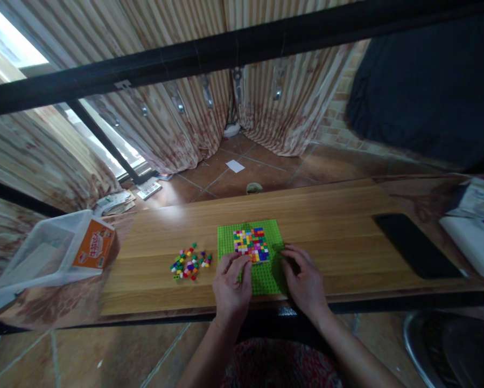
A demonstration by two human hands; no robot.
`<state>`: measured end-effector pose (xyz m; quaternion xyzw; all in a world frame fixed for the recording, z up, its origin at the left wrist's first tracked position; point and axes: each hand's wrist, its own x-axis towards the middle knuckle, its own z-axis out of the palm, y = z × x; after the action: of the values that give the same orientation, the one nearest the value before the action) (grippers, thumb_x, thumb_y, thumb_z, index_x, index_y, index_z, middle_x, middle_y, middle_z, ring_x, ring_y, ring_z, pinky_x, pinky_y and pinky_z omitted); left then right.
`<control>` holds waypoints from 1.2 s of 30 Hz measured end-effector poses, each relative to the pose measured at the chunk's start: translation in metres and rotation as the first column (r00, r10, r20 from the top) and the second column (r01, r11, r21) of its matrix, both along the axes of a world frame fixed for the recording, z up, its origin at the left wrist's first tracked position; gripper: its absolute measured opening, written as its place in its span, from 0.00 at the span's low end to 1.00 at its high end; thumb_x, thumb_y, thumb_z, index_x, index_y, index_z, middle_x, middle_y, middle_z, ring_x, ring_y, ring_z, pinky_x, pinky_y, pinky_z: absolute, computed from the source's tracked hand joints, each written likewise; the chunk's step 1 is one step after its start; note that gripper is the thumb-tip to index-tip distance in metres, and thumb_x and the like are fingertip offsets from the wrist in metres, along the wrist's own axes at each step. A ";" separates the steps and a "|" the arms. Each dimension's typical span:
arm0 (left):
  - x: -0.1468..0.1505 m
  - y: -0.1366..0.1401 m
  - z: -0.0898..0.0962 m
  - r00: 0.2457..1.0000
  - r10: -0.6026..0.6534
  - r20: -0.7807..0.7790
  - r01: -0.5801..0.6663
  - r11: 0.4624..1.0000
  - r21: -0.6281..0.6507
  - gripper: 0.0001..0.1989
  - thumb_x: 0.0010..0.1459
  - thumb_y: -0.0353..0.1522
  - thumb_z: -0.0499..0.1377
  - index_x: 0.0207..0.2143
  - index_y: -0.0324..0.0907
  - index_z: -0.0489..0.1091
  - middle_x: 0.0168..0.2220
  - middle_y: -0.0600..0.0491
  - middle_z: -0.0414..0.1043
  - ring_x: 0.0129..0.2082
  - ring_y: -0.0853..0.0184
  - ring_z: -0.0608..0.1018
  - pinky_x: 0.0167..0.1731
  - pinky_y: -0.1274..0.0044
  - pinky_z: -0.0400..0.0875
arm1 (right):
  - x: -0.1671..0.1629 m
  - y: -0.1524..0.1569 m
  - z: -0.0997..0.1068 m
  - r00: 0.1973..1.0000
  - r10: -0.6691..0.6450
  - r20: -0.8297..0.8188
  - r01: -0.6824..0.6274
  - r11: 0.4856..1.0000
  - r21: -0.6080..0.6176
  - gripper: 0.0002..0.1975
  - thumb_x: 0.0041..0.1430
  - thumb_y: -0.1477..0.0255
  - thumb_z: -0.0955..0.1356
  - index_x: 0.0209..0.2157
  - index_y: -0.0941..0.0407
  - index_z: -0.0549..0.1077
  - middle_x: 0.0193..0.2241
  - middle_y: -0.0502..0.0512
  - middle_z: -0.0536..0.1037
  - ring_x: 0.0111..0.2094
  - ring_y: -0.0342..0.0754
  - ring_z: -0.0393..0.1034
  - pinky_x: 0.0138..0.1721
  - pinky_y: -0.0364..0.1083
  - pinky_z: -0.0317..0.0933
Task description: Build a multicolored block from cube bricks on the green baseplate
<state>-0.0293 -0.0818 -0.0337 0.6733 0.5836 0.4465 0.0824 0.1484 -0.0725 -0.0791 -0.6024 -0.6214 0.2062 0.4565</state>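
Note:
A green studded baseplate lies on the wooden board, with a block of small multicoloured toy bricks set close together on its middle. My left hand is over the plate's lower left, its thumb and forefinger pinched at the lower left corner of that block. Whatever is between those fingertips is too small to make out. Beside the plate's right edge, my right hand has its thumb and fingers curved and apart, with nothing visible between them. A pile of loose bricks lies left of the plate.
The wooden board spans the table. At its right lies a dark flat phone-like slab, with a white package beyond. On the left stands a clear plastic bin with an orange label. A black bar crosses above.

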 end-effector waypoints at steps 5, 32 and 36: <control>-0.003 0.001 -0.005 0.998 -0.014 -0.061 0.016 0.999 0.033 0.06 0.59 0.27 0.58 0.37 0.41 0.75 0.37 0.49 0.75 0.39 0.67 0.77 0.40 0.75 0.76 | 0.000 0.000 0.001 1.000 0.003 0.000 -0.003 1.000 -0.001 0.09 0.61 0.69 0.64 0.41 0.55 0.74 0.46 0.60 0.75 0.49 0.53 0.69 0.53 0.57 0.62; -0.004 0.002 -0.005 0.998 -0.010 -0.057 0.011 1.000 0.014 0.07 0.59 0.27 0.58 0.33 0.42 0.76 0.35 0.49 0.76 0.36 0.68 0.78 0.37 0.76 0.75 | -0.060 0.012 0.041 0.984 -0.034 -0.176 -0.007 0.974 -0.227 0.29 0.56 0.59 0.67 0.55 0.57 0.64 0.52 0.65 0.71 0.53 0.57 0.66 0.55 0.59 0.58; -0.002 0.002 -0.007 0.999 0.011 -0.042 -0.010 1.000 0.024 0.07 0.59 0.27 0.57 0.32 0.42 0.76 0.34 0.50 0.76 0.36 0.69 0.78 0.36 0.77 0.75 | -0.063 0.013 0.037 0.985 -0.042 -0.166 0.011 0.983 -0.183 0.28 0.56 0.60 0.67 0.56 0.56 0.63 0.51 0.64 0.71 0.52 0.58 0.66 0.54 0.61 0.59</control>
<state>-0.0315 -0.0793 -0.0409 0.6803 0.5833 0.4397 0.0596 0.0850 -0.0600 -0.0426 -0.6301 -0.5510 0.3062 0.4534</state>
